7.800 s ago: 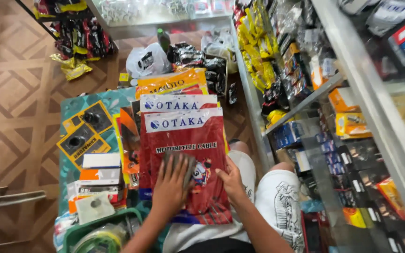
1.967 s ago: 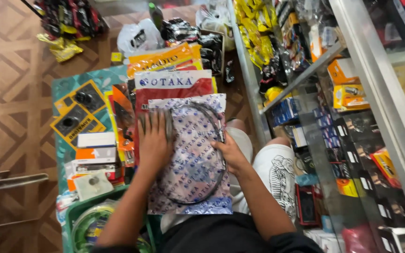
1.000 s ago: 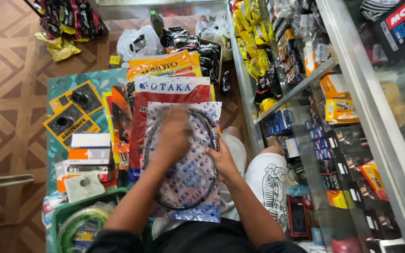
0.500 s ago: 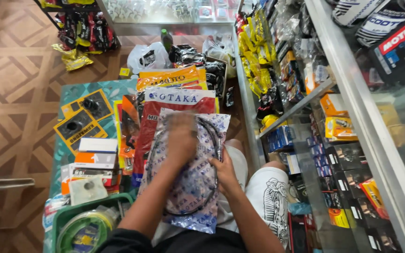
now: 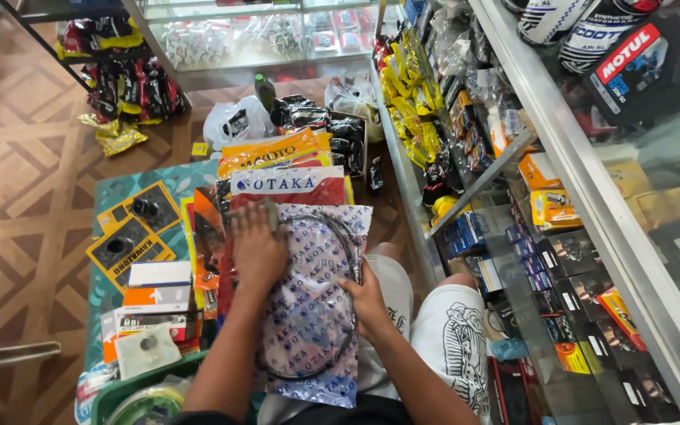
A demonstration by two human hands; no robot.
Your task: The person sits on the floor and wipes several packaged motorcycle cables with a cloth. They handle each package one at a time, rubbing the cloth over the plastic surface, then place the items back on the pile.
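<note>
A clear plastic bag printed in blue, with a coiled black cable inside (image 5: 316,307), lies on my lap on top of a stack of red and orange packets (image 5: 293,185). My left hand (image 5: 257,248) lies flat on the bag's upper left part, fingers spread, pressing on it. My right hand (image 5: 367,299) holds the bag's right edge at mid height, thumb on top. The cable's metal end shows near the bag's right side.
Yellow cards with black parts (image 5: 131,232), small white and orange boxes (image 5: 155,295) and a green basket (image 5: 139,393) lie left on a teal mat. A glass display case with packets and boxes (image 5: 529,228) runs along the right. Bags lie on the wooden floor ahead.
The red packet on top earlier is now under the clear cable bag. My left hand has slid up the bag to its upper left; my right hand stays on the right edge.
</note>
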